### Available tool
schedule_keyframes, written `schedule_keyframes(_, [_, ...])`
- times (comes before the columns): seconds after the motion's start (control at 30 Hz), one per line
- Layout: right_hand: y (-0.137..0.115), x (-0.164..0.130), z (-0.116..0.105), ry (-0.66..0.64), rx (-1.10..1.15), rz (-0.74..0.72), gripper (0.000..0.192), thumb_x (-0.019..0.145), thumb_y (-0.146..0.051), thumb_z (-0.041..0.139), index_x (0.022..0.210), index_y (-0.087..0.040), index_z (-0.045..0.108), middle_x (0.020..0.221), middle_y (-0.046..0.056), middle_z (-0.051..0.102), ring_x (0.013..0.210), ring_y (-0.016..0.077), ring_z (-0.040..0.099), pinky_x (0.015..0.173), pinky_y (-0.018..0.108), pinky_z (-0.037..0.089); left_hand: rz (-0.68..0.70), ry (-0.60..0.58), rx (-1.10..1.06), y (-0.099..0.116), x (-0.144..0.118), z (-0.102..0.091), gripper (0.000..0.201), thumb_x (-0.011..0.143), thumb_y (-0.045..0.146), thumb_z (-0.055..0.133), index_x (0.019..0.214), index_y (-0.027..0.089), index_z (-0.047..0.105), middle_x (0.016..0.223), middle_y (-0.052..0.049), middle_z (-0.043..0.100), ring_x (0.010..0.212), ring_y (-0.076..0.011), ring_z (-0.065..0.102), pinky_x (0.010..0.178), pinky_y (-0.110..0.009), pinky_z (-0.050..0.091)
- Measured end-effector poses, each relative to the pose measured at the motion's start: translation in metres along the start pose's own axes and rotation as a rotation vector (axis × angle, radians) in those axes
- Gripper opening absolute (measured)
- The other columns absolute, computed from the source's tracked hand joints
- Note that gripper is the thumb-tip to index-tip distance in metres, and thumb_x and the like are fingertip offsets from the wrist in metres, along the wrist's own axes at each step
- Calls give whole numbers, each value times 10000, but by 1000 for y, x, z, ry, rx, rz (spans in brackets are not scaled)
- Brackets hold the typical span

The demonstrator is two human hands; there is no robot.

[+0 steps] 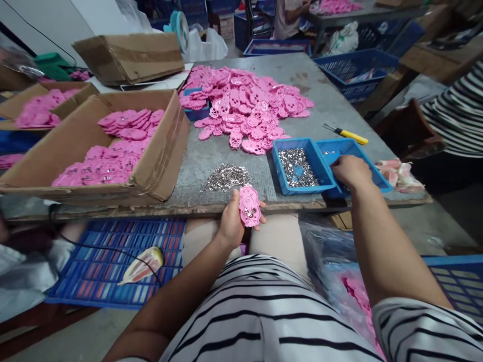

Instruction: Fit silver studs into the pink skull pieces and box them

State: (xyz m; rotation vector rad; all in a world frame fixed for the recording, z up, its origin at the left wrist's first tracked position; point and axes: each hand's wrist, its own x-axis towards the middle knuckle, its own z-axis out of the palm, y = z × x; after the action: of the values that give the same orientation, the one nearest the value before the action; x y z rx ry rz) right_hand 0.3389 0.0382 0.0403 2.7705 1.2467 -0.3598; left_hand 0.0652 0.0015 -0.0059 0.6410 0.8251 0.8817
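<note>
**Pink part held at the worktop's near edge**

The left hand (232, 221) grips a pink part (249, 206) just off the worktop's (332, 100) near edge, beside a loose screw pile (227, 177). The right hand (350, 171) reaches into the right blue tray (377, 176); its fingers are hidden, grasp cannot be told. A screw-filled tray (281, 168) adjoins. Pink parts heap (249, 105) lies mid-worktop; box (166, 151) at left.

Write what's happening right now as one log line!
left hand: holds pink plastic piece | right hand: reaching into right blue tray | left blue tray: small metal parts | loose metal pile on table
</note>
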Motion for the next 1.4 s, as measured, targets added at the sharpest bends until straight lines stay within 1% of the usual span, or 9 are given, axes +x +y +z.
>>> schedule_keyframes(0.17, [2,5,3,52,21,-41,352,889,-180,466,1142,-78,688,1197,255,651,1023,292,611,732,332,371,-4,4,-3,2,0,1,577,875,679,415,963,132,578,705,-63,703,442,-153,620,327,-222,408])
schedule_keyframes(0.47, [3,4,5,123,109,-55,309,887,-156,505,1128,-120,694,1209,199,664,1008,232,605,758,296,366,-3,-6,-23,0,2,-4,592,865,688,430,979,129,586,704,-64,707,440,-147,620,333,-212,411])
schedule_keyframes(0.67, [0,-1,0,104,143,-28,314,896,-170,494,1146,-103,671,1222,207,658,1063,242,590,785,298,361,9,-11,-14,-1,0,-7,577,851,690,455,947,135,580,698,-59,705,444,-154,623,325,-218,416])
schedule_keyframes(0.9, [0,-2,3,187,170,-12,290,883,-129,488,1094,-113,685,1187,198,673,1066,265,590,825,314,370,-8,-5,-29,1,-3,-8,590,852,699,443,949,134,585,683,-63,701,455,-155,629,329,-211,402])
schedule_keyframes(1.07, [4,-2,0,322,330,-22,227,854,-94,490,967,-134,683,1129,183,680,1018,232,583,858,301,391,2,11,-37,2,-4,-12,582,851,695,451,947,135,580,678,-56,691,439,-156,617,326,-224,404])
schedule_keyframes(1.17, [-3,-15,-7,398,541,-44,124,805,-92,546,812,-155,652,925,133,697,828,195,589,814,307,413,10,13,-28,1,-3,-14,590,824,707,487,934,134,571,669,-50,682,434,-142,601,332,-217,406])
schedule_keyframes(1.23, [-13,-32,-7,343,770,-90,66,759,-123,603,720,-175,612,708,49,637,616,150,514,667,299,417,34,-5,-6,0,-2,-14,585,788,710,541,914,138,563,670,-47,677,442,-132,595,341,-210,407])
schedule_keyframes(1.27, [-19,-43,-4,269,889,-137,73,735,-146,631,683,-184,597,614,6,581,536,129,452,586,287,391,53,-15,6,0,-1,-13,576,767,702,575,906,143,557,672,-44,675,452,-132,597,347,-208,409])
schedule_keyframes(1.4, [-48,-84,23,-205,1089,-431,171,634,-294,749,615,-183,621,452,-54,474,436,95,368,455,247,288,119,-6,55,-1,0,-7,507,676,556,745,915,165,530,698,-19,667,496,-132,612,372,-203,418])
